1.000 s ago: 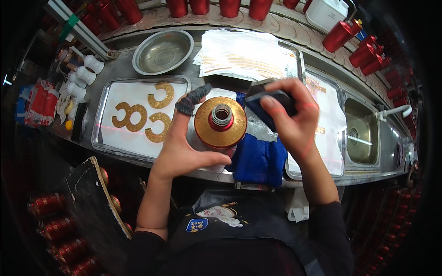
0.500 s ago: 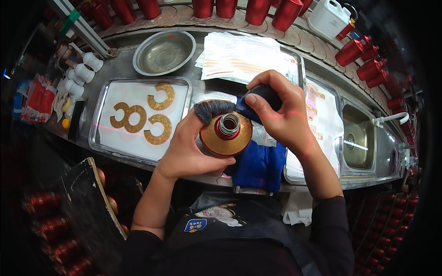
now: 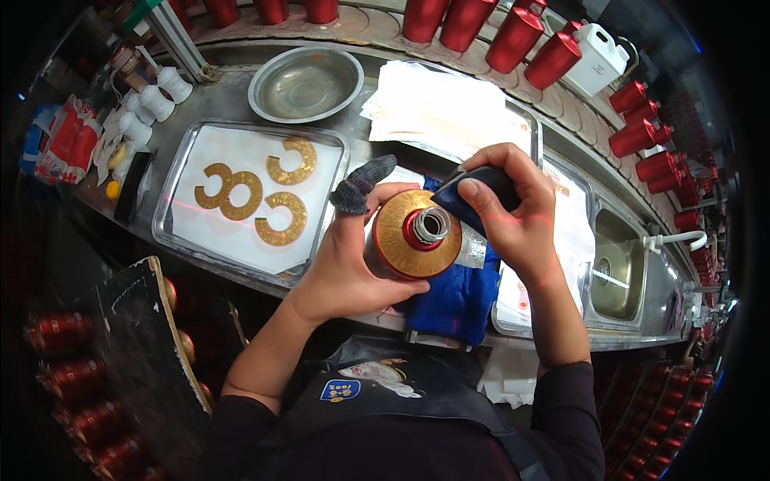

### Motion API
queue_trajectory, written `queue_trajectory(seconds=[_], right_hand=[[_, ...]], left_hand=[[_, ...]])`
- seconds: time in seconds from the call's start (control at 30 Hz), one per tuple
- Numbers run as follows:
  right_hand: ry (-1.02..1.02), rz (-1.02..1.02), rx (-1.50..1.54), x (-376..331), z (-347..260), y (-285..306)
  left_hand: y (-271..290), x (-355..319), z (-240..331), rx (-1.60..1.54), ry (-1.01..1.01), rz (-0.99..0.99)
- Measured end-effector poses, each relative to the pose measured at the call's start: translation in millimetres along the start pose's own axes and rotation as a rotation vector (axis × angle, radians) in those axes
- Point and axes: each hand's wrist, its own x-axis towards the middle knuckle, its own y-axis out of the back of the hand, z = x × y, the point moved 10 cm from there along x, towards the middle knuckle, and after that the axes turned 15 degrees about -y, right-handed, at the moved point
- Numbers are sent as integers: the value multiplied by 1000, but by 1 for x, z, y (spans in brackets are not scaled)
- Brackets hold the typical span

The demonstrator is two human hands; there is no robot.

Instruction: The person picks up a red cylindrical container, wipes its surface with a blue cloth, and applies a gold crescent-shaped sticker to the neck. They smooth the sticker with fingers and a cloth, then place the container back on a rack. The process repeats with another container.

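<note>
The left hand [image 3: 345,276] grips a gold-shouldered bottle [image 3: 399,255] above the front edge of the surface [image 3: 215,98], beside a blue cloth [image 3: 459,303]; the right hand [image 3: 523,236] holds a dark pad [image 3: 496,186] at its shoulder. Gold cutouts [image 3: 241,196] lie in a left-hand tray [image 3: 170,179]; a metal bowl [image 3: 305,86] sits by the back edge.

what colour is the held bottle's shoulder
The bottle's shoulder is shiny gold, seen best in the head view.

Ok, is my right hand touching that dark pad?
Touching. The head view shows your right hand gripping the dark pad, thumb lying across it and fingers curled around its far edge.
</note>
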Motion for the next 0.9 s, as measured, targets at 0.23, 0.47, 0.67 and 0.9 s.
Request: queue_trajectory(seconds=[0.23, 0.47, 0.67, 0.9], right_hand=[[47, -181, 147, 14, -12, -9], [-37, -506, 159, 43, -13, -43], [-33, -568, 51, 61, -24, -64], [6, -420, 31, 53, -19, -44]], left_hand=[[0, -2, 10, -13, -139, -53], [-10, -8, -15, -163, -40, -73], [-17, -5, -17, -158, 55, -203], [-15, -6, -15, -193, 59, -128]])
